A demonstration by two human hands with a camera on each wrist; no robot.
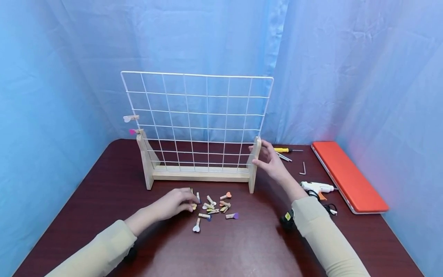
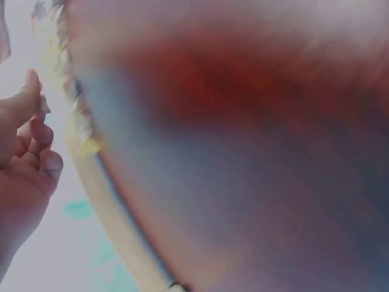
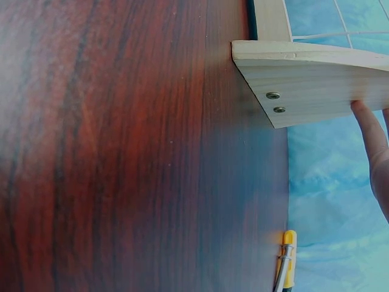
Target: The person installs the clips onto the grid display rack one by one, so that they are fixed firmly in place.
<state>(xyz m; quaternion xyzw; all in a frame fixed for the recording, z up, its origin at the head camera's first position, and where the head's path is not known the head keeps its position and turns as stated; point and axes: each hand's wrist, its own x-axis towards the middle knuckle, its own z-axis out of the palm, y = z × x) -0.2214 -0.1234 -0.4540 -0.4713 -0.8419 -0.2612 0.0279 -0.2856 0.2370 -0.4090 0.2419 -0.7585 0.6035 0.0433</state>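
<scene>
Leftmost, the head view alone shows us two heart clips [image 1: 134, 117] on the edge of the wire grid [image 1: 207, 95]. The left hand [image 1: 174, 204] is among loose clips [image 1: 209, 206] on the table [image 1: 235, 248], before the wooden stand [image 1: 200, 176]; we cannot tell whether its bent fingers pinch one. Rightward, the right hand [image 1: 271, 163] grasps the stand's upright [image 1: 253, 175]; only the right wrist view shows us two screws [image 3: 273, 95] in its outer face. Farther right, we see a glue gun [image 1: 315, 187] and red case [image 1: 349, 177] only from the head.
</scene>
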